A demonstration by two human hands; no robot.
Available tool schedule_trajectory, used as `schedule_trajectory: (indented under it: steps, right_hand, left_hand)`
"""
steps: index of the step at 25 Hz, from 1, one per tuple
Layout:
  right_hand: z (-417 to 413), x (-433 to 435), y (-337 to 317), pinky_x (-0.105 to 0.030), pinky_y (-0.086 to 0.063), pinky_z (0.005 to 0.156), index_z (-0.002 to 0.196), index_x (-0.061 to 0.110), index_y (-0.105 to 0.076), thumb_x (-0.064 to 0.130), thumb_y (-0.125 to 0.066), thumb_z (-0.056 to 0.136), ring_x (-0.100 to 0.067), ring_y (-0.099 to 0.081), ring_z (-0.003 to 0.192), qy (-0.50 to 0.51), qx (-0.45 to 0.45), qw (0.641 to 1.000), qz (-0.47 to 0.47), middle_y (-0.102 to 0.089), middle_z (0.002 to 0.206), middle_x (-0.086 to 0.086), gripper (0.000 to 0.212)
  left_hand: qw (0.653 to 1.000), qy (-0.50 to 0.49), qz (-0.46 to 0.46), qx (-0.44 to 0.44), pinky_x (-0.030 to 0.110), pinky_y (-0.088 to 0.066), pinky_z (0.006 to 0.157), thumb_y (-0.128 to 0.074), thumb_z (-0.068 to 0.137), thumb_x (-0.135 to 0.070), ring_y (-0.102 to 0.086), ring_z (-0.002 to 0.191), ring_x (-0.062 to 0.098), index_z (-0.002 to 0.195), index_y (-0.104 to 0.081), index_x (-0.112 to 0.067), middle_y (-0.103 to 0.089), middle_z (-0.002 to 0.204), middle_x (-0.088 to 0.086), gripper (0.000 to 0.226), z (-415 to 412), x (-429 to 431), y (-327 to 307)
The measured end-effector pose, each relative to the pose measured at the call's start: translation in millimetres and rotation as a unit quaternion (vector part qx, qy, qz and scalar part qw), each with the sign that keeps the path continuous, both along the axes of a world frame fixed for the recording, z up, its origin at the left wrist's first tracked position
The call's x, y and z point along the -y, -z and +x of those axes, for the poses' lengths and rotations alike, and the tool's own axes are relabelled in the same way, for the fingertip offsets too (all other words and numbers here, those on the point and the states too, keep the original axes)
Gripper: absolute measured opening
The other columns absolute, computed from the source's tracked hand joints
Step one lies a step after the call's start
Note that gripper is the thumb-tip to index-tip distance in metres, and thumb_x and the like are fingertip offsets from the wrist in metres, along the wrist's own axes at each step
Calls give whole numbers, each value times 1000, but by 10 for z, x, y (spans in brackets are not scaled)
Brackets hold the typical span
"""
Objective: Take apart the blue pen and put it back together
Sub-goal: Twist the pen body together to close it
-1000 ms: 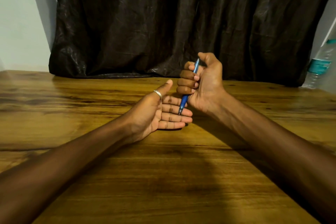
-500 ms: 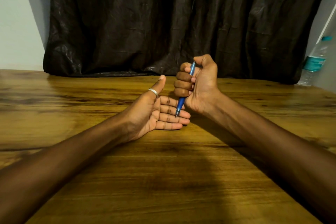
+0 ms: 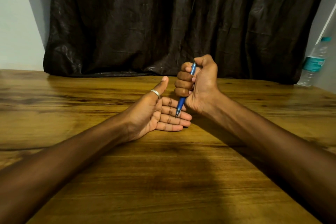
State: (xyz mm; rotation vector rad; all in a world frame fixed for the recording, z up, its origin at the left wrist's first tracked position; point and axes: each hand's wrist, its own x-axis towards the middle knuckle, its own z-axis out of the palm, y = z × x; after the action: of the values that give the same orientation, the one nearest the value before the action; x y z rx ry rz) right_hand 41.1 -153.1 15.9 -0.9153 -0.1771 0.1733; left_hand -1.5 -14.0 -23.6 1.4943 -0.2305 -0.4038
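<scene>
Right hand (image 3: 199,83): closed in a fist around the blue pen (image 3: 181,101), thumb pressed over its top end.
Blue pen: held nearly upright, tip pointed down, assembled as far as can be seen; the tip is at or just above the fingers of the other hand.
Left hand (image 3: 154,112): laid open, palm up, on the wooden table (image 3: 163,178), nothing gripped; a silver ring (image 3: 155,93) is worn on the raised thumb.
Background: a dark curtain (image 3: 172,20) is hung behind; a plastic water bottle (image 3: 315,62) is stood at the far right.
</scene>
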Motion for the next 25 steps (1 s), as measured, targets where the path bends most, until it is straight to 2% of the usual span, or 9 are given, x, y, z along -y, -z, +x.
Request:
schedule_trajectory:
  steps: [12,19,25]
  right_hand:
    - [-4,-3,15,-17,-10,40,53,19,-40,43,-33,91,-8,-13,36,7,4,1000,-3,-22,42,8,45]
    - [0,-2,17,-19,-7,44,51,19,-41,43,-33,91,-8,-12,38,10,4,1000,0,-23,43,8,47]
    - [14,4,8,-15,-10,40,53,19,-39,41,-32,90,-8,-13,34,4,4,1000,2,-22,40,8,44]
  left_hand:
    - [1000,2,2,3,45,-58,97,-25,95,-72,-74,108,34,124,-62,3,-76,114,24,89,-12,8,-2]
    - [1000,1,5,6,45,-57,98,-25,95,-73,-75,108,34,124,-63,3,-76,113,23,89,-8,13,-2]
    - [1000,2,6,9,46,-56,100,-26,95,-72,-74,109,34,124,-63,2,-76,114,23,88,-14,17,-1]
